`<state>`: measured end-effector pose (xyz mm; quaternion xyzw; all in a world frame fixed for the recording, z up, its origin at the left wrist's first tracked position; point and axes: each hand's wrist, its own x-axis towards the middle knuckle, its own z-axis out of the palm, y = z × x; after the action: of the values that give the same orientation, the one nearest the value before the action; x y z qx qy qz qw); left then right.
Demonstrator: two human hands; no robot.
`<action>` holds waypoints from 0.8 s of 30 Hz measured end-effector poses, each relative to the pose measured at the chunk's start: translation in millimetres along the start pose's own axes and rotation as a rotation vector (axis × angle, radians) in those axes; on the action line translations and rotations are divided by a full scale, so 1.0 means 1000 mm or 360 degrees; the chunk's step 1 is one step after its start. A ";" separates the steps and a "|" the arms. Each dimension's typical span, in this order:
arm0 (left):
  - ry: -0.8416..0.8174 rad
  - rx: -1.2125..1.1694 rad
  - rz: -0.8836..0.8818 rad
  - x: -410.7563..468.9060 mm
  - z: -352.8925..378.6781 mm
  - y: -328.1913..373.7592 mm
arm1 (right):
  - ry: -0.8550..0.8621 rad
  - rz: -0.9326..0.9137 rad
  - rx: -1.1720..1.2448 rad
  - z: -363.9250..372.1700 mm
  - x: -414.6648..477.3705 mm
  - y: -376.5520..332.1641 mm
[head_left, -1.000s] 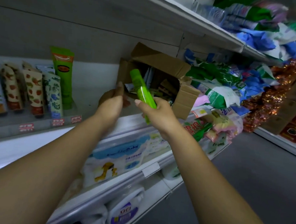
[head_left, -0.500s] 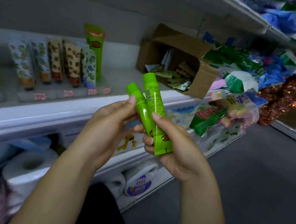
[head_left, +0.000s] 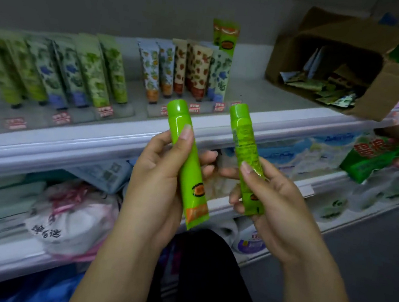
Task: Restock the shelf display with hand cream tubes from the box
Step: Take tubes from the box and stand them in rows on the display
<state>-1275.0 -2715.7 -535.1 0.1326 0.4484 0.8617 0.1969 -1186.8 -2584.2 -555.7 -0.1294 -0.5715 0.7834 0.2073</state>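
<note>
Two green hand cream tubes are held caps up in front of the shelf edge, side by side and not touching.

1. The left hand grips the left tube. The thumb lies flat along the front, and the fingers are curled round the back.
2. The right hand grips the right tube at its lower half. The thumb is pressed on the front and the fingers are wrapped behind. The small-print side faces the camera.
3. The cardboard box lies on its side at the right end of the shelf, with its opening toward the viewer and loose sachets inside.
4. The display tubes stand cap-down in rows on the shelf, with two taller green tubes behind them.
5. The price labels sit along the front of the display.
</note>
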 end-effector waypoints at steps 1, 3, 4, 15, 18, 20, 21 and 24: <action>0.0009 -0.0011 0.0010 -0.001 -0.004 0.002 | 0.0001 -0.0024 -0.0037 0.001 0.001 0.001; 0.0029 0.0033 0.0029 0.000 -0.010 0.004 | -0.0024 -0.0048 -0.0080 0.002 0.003 0.000; 0.0048 0.0071 0.0028 0.000 -0.012 0.005 | -0.0038 -0.0049 -0.0107 0.004 0.005 -0.001; 0.0268 0.0066 -0.0115 0.000 -0.028 0.020 | 0.0159 -0.0240 0.0187 0.030 0.010 -0.015; 0.0263 0.0123 -0.0136 -0.001 -0.026 0.021 | 0.0212 -0.0275 0.0238 0.029 0.008 -0.017; 0.0256 0.0182 -0.0181 -0.001 -0.021 0.019 | 0.0197 -0.0273 0.0384 0.030 0.008 -0.017; 0.0258 0.0197 -0.0195 -0.002 -0.018 0.017 | 0.0171 -0.0266 0.0476 0.031 0.009 -0.016; 0.0228 0.0209 -0.0175 -0.004 -0.015 0.008 | 0.0118 -0.0246 0.0686 0.034 0.010 -0.015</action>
<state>-1279.1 -2732.2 -536.9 0.0584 0.5234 0.8257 0.2021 -1207.7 -2604.2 -530.8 -0.0668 -0.3911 0.8638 0.3104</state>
